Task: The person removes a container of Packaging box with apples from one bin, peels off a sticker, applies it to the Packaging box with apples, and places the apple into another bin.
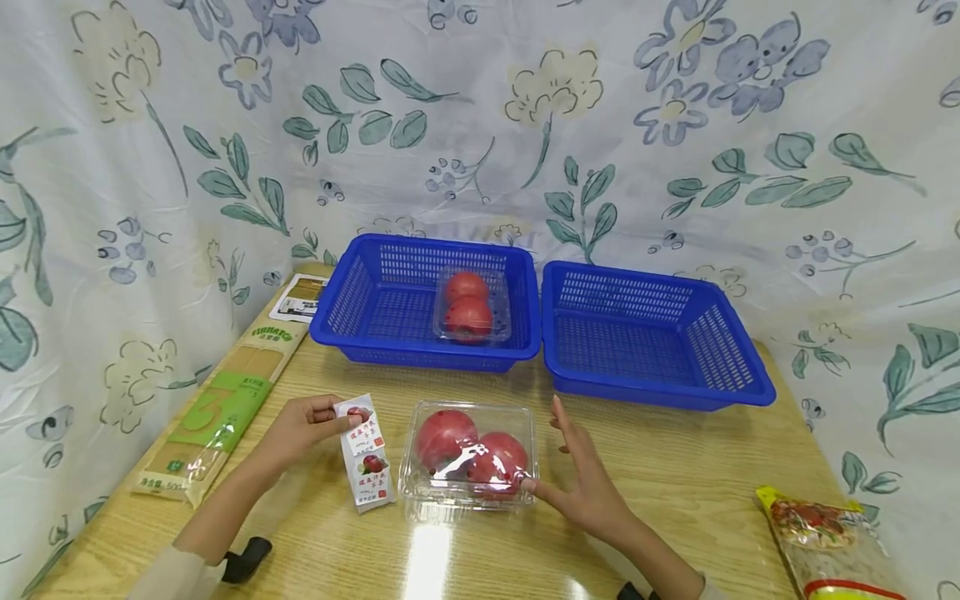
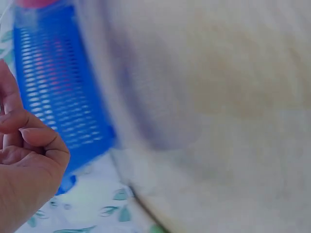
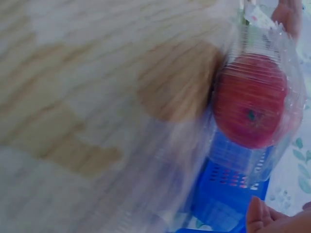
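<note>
Left hand pinches the label strip near its far end, just left of the clear tomato box. Right hand, fingers extended, grips nothing; thumb at the box's right side.

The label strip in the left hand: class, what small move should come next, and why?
I'd probably bring the right hand to the label strip and start lifting the lower label: the left hand pinches the strip's upper end, the clear tomato box beside it shows no label, and the right hand grips nothing.
</note>
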Motion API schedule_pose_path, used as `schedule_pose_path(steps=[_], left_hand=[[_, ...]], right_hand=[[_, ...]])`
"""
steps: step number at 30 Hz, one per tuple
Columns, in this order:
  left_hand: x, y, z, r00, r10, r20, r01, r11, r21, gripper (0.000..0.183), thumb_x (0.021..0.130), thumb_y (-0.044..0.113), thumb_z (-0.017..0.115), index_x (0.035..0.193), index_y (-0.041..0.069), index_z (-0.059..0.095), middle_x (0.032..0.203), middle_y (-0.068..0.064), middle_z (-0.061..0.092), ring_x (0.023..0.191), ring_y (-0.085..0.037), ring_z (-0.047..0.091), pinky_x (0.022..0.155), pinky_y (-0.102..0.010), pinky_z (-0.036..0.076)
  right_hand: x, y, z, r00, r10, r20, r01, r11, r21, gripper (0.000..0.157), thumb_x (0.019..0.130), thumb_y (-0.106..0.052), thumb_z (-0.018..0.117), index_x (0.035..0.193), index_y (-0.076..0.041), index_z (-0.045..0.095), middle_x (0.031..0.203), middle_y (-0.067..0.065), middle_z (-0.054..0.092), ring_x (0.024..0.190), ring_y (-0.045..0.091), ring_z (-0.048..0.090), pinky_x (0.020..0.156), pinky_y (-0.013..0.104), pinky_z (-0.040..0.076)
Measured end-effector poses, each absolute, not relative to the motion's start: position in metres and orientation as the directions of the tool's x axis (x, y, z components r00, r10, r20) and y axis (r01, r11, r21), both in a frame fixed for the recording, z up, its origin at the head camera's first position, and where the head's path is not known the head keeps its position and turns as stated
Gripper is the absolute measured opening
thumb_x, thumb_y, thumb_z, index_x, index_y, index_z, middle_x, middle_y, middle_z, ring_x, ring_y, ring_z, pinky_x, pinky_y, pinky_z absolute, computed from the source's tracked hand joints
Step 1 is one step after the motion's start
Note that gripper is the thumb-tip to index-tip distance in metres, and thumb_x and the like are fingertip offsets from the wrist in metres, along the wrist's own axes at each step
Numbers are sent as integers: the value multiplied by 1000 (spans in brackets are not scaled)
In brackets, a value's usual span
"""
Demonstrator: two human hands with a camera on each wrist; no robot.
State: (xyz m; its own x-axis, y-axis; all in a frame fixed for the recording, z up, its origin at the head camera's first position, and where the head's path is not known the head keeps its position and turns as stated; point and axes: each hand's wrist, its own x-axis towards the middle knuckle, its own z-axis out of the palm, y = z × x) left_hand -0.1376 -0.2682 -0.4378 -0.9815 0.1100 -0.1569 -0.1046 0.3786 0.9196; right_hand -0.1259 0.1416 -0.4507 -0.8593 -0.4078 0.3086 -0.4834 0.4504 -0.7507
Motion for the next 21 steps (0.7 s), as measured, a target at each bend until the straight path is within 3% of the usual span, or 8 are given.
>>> schedule_pose_path(steps=[6, 13, 21], left_hand=[[-131, -257, -408, -984, 140, -109, -59, 317, 947, 36, 97, 25, 65, 115, -6, 66, 90, 3, 76, 89, -9, 69, 88, -31, 51], [-126, -231, -384, -978, 195, -76, -30, 229, 973, 35, 97, 20, 65, 117, -9, 63, 89, 5, 77, 88, -12, 70, 90, -30, 50], [-127, -200, -382, -959, 278, -47, -8, 140, 990, 34, 97, 19, 64, 118, -8, 63, 91, 4, 77, 94, -12, 69, 93, -31, 49]], right_hand=[[-129, 134, -436, -795, -383, 470, -599, 380, -705, 95, 78, -9, 82, 157, -10, 29, 146, 9, 48, 125, 28, 47, 96, 35, 47], [-122, 112, -419, -695, -482, 534, -694, 254, -674, 80, 80, -6, 79, 151, -7, 41, 128, 8, 61, 115, 24, 56, 95, 35, 49], [-111, 81, -408, -460, -702, 544, -788, 40, -615, 62, 90, -17, 74, 147, -10, 49, 134, 8, 62, 122, 18, 58, 103, 35, 47]])
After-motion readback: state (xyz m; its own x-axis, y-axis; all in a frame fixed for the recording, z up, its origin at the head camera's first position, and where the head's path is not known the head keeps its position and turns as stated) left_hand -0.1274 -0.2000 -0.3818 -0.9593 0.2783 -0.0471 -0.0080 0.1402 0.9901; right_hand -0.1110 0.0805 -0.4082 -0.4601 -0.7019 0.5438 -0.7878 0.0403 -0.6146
